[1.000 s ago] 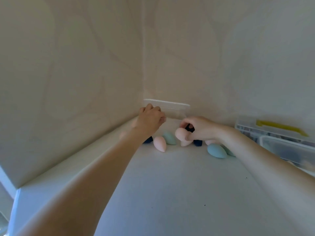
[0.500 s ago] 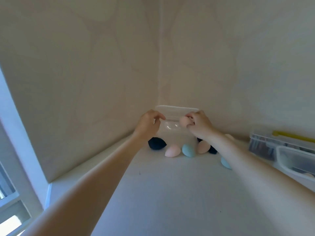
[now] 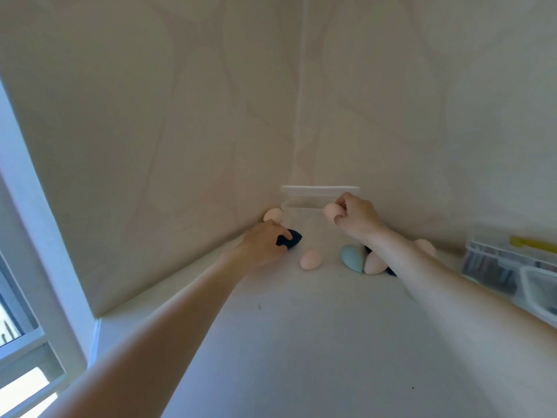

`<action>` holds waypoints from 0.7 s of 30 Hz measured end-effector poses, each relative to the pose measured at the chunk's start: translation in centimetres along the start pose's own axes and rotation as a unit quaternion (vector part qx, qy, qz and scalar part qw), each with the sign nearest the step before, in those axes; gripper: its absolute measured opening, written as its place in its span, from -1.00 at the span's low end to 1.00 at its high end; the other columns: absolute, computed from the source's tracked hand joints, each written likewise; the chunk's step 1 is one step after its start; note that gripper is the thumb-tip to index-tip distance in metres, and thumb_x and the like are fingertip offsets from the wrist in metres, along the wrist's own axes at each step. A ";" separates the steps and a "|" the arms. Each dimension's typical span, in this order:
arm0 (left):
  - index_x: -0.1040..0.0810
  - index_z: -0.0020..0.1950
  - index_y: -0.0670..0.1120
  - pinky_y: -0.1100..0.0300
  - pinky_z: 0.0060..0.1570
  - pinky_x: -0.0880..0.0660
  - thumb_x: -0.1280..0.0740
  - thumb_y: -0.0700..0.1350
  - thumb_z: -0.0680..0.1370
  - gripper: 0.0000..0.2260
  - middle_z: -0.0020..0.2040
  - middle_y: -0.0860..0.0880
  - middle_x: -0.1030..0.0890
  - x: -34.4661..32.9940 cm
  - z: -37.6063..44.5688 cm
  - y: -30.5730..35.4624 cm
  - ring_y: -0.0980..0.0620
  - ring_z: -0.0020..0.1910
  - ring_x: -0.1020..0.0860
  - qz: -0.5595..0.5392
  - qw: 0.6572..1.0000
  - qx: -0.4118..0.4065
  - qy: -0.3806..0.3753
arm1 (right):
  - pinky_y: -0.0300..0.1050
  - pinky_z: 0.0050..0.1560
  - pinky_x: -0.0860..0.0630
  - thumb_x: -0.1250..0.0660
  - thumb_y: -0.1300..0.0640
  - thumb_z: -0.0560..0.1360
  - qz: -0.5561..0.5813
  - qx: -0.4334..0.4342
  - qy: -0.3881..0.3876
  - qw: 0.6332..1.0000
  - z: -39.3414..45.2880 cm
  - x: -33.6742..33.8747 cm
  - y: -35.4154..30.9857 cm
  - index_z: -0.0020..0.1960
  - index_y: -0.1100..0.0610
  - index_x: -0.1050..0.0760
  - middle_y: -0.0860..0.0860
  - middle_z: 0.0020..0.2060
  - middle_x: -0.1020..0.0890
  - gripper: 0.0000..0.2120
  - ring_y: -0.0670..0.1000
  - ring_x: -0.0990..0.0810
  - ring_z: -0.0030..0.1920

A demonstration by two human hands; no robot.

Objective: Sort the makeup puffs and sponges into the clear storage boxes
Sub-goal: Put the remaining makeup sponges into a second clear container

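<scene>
**Ana:** Head view first: which sponge goes in next, do you think?

**Ben:** My guess is the peach egg-shaped makeup sponge (image 3: 332,210). The right hand (image 3: 357,217) pinches it between thumb and curled fingers, right at the near rim of the clear plastic storage box (image 3: 304,224) in the corner. The box opening lies just beyond and to the left of those fingers, so the drop likely needs only a short push forward.

**Ana:** And the other hand?

**Ben:** The left hand (image 3: 265,241) is low on the white counter (image 3: 301,342), fingers curled round a dark navy teardrop sponge (image 3: 291,239) just left of the box. Its pointed end aims right, toward the box wall.

**Ana:** What remains loose?

**Ben:** A peach sponge (image 3: 310,258) in front of the box, a pale blue sponge (image 3: 352,257) beside another peach one (image 3: 373,263) under the right forearm, and one peach sponge (image 3: 272,214) wedged behind, by the wall.

**Ana:** Any writing or brands?

**Ben:** None that I can read; the lidded clear organiser with a yellow latch (image 3: 512,260) at right is too blurred.
</scene>
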State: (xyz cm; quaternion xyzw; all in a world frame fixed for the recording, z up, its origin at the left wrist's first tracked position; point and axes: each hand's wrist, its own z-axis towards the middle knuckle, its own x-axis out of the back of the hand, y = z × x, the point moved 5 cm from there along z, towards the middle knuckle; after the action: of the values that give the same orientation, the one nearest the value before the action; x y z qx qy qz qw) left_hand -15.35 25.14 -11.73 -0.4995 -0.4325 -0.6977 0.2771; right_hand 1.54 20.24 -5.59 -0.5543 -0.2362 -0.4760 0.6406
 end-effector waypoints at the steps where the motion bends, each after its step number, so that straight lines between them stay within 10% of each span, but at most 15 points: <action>1: -0.51 0.28 -0.07 0.12 0.29 -0.37 -0.26 -0.20 0.52 -0.67 0.37 -0.07 -0.41 0.3 -0.2 0.0 -0.05 0.35 -0.39 -0.025 1.000 0.005 0.011 | -0.12 0.02 -0.37 -0.19 0.24 0.54 0.000 0.006 0.005 1.000 -0.1 0.4 -0.2 0.24 0.25 -0.38 0.20 0.17 -0.53 -0.73 0.18 -0.49 0.17; 17: -0.53 0.23 0.03 0.25 0.11 -0.33 -0.17 -0.21 0.57 -0.70 0.15 0.05 -0.38 8.2 -8.7 6.4 0.08 0.16 -0.42 -0.348 0.899 -0.044 0.264 | 0.07 0.27 -0.47 -0.20 0.27 0.47 0.230 -0.039 -0.056 0.971 -9.2 10.7 0.4 -0.09 0.10 -0.46 0.16 0.08 -0.58 -0.88 0.15 -0.61 0.10; 21: -0.59 0.17 0.01 0.08 0.28 -0.38 -0.21 -0.21 0.55 -0.73 0.09 0.01 -0.38 7.5 -10.5 7.7 -0.05 0.23 -0.42 -0.332 0.903 -0.056 0.267 | -0.11 -0.05 -0.55 -0.16 0.38 0.49 0.302 -0.072 -0.103 0.945 -13.5 10.0 2.4 -0.11 0.19 -0.43 0.14 -0.09 -0.56 -0.86 0.06 -0.65 -0.24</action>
State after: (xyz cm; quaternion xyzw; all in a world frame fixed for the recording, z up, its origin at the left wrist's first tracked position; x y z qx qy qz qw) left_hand -16.42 12.59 -3.52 -0.1368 -0.4439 -0.8792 0.1059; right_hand 4.94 4.01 -2.11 -0.6901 -0.0875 -0.2162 0.6851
